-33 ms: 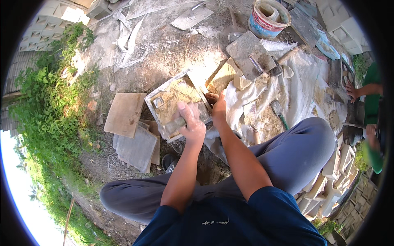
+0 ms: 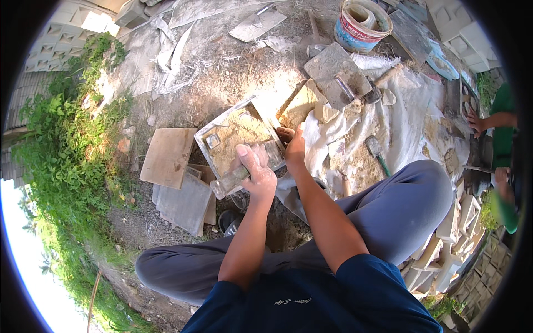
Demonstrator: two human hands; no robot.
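A square mould frame (image 2: 206, 157) lies between my knees, filled with pale, sandy mix (image 2: 240, 133). A small square shape shows in the mix near the frame's left corner. My left hand (image 2: 258, 173) is closed round a thick, dusty grey bar (image 2: 229, 182), which lies slantwise over the near part of the mould. One end of this bar pokes out past the near-left edge. At the frame's right side, my right hand (image 2: 294, 147) grips the edge, its fingertips partly in shadow. Just beyond that hand sits a yellowish, sand-covered slab (image 2: 304, 102).
Flat tiles (image 2: 169, 157) are stacked left of the mould. On the right, a white sheet (image 2: 405, 122) carries sandy mix and a green-handled trowel (image 2: 377, 155). A hammer (image 2: 383, 83), a metal plate (image 2: 336, 72) and a bucket (image 2: 362, 28) stand farther off. Another person's hand (image 2: 476, 122) shows at far right.
My left hand has shifted slightly nearer to me, and the bar has slid toward the near left, over the frame's edge. My right hand stays at the frame.
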